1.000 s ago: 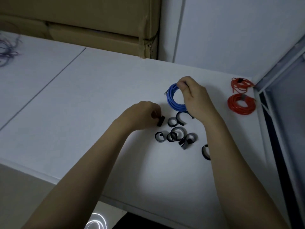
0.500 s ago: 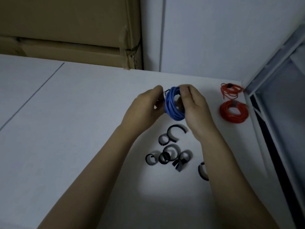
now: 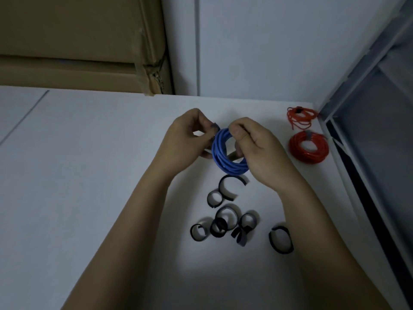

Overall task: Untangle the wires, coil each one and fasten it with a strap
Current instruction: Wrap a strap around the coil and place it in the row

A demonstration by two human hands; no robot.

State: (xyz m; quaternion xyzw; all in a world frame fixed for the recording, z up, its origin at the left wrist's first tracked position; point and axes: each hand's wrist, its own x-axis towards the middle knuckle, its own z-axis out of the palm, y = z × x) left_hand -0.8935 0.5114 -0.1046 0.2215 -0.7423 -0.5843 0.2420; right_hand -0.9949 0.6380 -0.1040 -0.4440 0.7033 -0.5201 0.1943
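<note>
I see cardboard boxes [image 3: 78,45] behind the white table's [image 3: 89,175] far edge. My left hand [image 3: 185,139] pinches a black strap [image 3: 215,126] against the blue wire coil [image 3: 225,155], held above mid-table; my right hand [image 3: 257,151] grips that coil. Loose black straps [image 3: 225,220] lie nearer. Two red wire coils [image 3: 308,146] sit by the far right corner.

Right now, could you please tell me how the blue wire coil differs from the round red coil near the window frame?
The blue coil is held up off the table by both hands, left hand and right hand; the red coil lies flat on it. The red coil already has a strap around it; the blue coil shows none fastened yet. Both are wound into neat rings.
</note>
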